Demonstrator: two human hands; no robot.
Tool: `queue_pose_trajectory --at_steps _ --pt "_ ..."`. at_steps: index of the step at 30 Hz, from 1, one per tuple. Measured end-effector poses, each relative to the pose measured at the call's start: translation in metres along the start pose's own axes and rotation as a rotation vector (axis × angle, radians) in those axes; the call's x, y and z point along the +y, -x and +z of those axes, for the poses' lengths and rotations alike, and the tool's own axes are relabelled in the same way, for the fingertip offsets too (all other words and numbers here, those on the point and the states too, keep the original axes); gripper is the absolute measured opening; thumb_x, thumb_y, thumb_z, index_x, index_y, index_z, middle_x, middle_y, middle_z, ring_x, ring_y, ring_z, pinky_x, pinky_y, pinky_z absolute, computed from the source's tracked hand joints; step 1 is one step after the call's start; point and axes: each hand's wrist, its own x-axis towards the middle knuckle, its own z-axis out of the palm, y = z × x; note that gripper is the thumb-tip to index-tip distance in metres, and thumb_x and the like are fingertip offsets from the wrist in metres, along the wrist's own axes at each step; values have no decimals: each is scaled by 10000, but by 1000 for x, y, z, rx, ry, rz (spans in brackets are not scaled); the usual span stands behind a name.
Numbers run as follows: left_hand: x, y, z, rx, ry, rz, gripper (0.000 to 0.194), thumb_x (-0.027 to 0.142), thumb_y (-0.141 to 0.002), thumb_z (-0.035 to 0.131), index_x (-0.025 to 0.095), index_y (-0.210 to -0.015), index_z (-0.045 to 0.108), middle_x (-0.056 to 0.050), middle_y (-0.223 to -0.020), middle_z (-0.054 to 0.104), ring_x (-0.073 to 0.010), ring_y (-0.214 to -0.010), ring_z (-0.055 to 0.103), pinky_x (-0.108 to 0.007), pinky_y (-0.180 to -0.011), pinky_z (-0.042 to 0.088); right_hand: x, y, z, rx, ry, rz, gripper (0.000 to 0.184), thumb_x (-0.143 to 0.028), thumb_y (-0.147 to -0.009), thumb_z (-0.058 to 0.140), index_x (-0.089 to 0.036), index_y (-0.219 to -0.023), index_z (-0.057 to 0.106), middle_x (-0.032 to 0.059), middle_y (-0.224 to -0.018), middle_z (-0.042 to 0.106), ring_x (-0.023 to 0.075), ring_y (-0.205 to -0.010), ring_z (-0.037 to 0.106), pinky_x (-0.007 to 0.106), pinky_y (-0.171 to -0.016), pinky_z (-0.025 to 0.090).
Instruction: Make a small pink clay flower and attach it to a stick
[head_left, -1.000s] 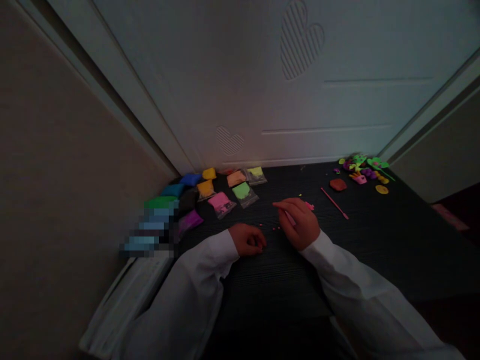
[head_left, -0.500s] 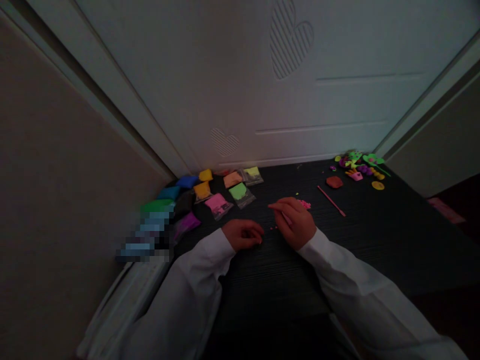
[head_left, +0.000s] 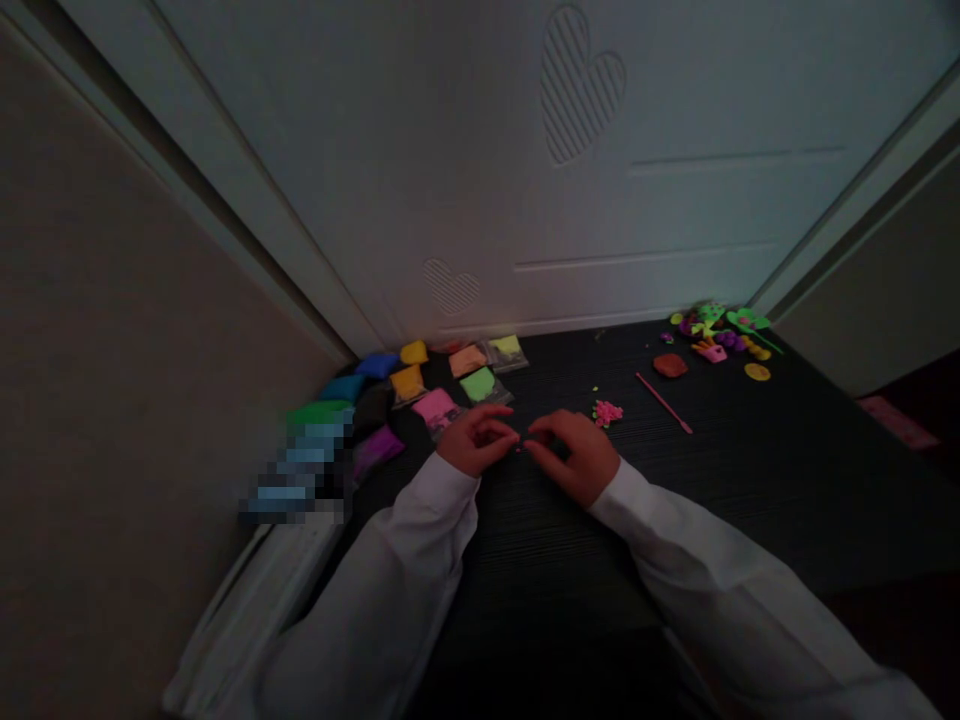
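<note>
My left hand (head_left: 474, 440) is curled just above the dark table, its thumb and forefinger tips brought together in a pinch. Anything between them is too small to make out. Facing it, my right hand (head_left: 576, 455) is also pinched, with bent fingers whose tips almost meet those of the left. A tiny pink clay bit (head_left: 517, 450) shows at the fingertips. Right of my right hand lies a cluster of small pink clay pieces (head_left: 607, 413) with some green in it. A pink modelling stick (head_left: 664, 403) rests farther right, beside a flat reddish-brown clay piece (head_left: 670, 365).
Bags of coloured clay, among them pink (head_left: 436, 407), light green (head_left: 478, 385) and purple (head_left: 377, 452), cover the left side of the table (head_left: 540, 570). Colourful clay figures (head_left: 712, 330) and a yellow disc (head_left: 757, 372) sit at the back right. A white panelled door (head_left: 420, 150) stands behind.
My left hand has risen a little and its fingers have closed into a pinch. My right hand has moved left and down, uncovering the pink cluster, and the two hands' fingertips are now close together.
</note>
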Motion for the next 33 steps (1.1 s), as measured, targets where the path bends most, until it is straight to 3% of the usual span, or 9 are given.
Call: queue_pose_trajectory --at_steps 5,24,33 --pt "1 3 5 -35 26 14 458 210 -575 641 150 -989 456 -7 -673 617 -118 -621 571 -220 -588 436 0 0 5 -25 16 58 230 -378 -685 543 -181 -775 465 -37 -613 513 99 -558 471 236 -567 347" --pt "9 12 2 -175 76 123 396 206 -669 559 153 -1046 450 -59 -810 612 -101 -620 518 -219 -571 401 6 -2 5 -24 10 99 227 -321 -710 523 -195 -898 505 -38 -622 537 98 -578 492 242 -598 335" --pt "8 12 2 -196 98 95 401 211 -668 562 161 -1048 445 -60 -820 605 -83 -575 499 -208 -541 393 6 -1 6 -7 -5 147 247 -345 -694 536 -197 -890 503 -44 -606 524 91 -564 497 232 -582 347"
